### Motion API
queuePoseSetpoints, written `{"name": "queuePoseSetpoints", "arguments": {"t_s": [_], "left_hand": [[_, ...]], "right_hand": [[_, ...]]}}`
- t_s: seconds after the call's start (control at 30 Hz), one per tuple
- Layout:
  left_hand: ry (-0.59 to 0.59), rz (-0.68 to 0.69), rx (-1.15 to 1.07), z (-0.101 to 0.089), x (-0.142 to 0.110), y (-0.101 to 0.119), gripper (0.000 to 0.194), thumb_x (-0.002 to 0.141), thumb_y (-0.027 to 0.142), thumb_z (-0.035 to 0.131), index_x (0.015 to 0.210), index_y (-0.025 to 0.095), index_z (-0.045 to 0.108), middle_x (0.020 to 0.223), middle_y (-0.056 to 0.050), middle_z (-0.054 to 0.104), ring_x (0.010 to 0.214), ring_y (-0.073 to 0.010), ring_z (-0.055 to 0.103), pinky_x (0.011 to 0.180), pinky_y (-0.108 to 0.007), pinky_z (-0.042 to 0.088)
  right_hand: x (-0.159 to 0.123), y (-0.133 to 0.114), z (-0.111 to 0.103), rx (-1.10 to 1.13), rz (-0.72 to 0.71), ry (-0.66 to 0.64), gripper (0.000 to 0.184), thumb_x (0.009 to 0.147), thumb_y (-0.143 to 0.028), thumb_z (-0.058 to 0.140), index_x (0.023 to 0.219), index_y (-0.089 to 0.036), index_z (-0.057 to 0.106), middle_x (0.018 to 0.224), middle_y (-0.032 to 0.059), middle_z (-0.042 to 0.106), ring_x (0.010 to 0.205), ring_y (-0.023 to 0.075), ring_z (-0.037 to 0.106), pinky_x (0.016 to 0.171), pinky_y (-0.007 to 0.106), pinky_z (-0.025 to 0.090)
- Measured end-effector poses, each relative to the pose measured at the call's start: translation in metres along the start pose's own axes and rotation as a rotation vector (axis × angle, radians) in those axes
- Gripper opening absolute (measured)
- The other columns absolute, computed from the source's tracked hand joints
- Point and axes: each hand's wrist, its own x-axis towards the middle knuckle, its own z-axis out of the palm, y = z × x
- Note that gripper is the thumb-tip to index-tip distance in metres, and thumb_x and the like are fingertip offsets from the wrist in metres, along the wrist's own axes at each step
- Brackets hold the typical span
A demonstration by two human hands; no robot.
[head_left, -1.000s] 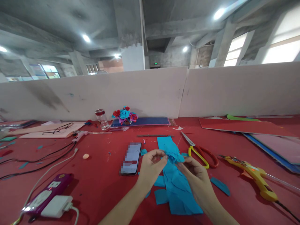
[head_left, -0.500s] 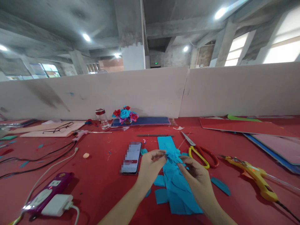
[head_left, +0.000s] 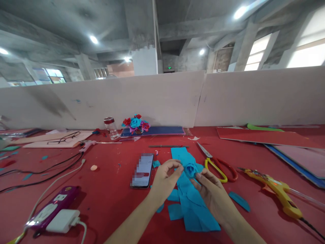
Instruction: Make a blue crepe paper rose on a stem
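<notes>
My left hand (head_left: 166, 176) pinches the near-left edge of a blue paper flower (head_left: 191, 168) between thumb and forefinger; my right hand (head_left: 212, 186) has thumb and fingertips at its right edge, pinching lightly. The flower sits between both sets of fingertips. Half a second ago its petals looked loose and ruffled; now its rolled centre faces me, so I judge I am turning it between my fingers. Below it, between my wrists, lie blue paper pieces (head_left: 200, 213). Just left of my left hand is a phone (head_left: 143, 173); just beyond my right, scissors (head_left: 208, 156); farther right, a yellow glue gun (head_left: 276, 189).
</notes>
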Motion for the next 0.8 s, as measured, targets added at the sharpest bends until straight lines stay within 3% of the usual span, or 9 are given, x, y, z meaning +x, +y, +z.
{"name": "queuePoseSetpoints", "arguments": {"t_s": [0.2,0.43,0.6,0.8], "left_hand": [[0.009,-0.048,-0.014,0.0014,-0.0005,0.0099,0.014,0.07,0.03,0.062,0.071,0.016,0.064,0.089,-0.005,0.056,0.082,-0.017,0.053,0.072,-0.025,0.043],[-0.111,-0.146,-0.3,-0.003,0.0033,0.0048,0.011,0.066,0.024,0.068,0.064,0.014,0.063,0.066,0.0,0.055,0.066,-0.0104,0.05,0.066,-0.023,0.04],[-0.091,-0.182,-0.372,-0.0042,0.0049,0.0012,0.015,0.062,0.024,0.072,0.063,0.014,0.061,0.061,0.002,0.055,0.06,-0.008,0.049,0.062,-0.021,0.038],[-0.053,-0.211,-0.46,-0.0033,0.0035,0.0028,0.027,0.062,0.02,0.072,0.083,0.018,0.056,0.064,0.004,0.053,0.062,-0.0083,0.052,0.063,-0.021,0.039]], "right_hand": [[-0.0006,-0.0036,0.002,0.005,0.024,0.019,0.018,0.052,-0.021,0.079,0.06,-0.023,0.063,0.065,-0.0034,0.064,0.063,0.0137,0.061,0.068,0.029,0.052],[-0.0019,-0.0036,0.0007,0.065,0.081,-0.012,0.018,0.053,-0.019,0.079,0.061,-0.023,0.064,0.062,-0.005,0.063,0.062,0.0114,0.061,0.068,0.027,0.053],[-0.0022,-0.0026,0.0009,0.021,0.043,-0.05,0.017,0.055,-0.02,0.078,0.065,-0.023,0.064,0.065,-0.0038,0.063,0.062,0.0131,0.062,0.068,0.031,0.053],[-0.003,-0.0031,0.0021,0.002,0.046,-0.042,0.018,0.056,-0.021,0.077,0.067,-0.024,0.064,0.067,-0.0036,0.064,0.066,0.0146,0.063,0.073,0.033,0.053]]}}
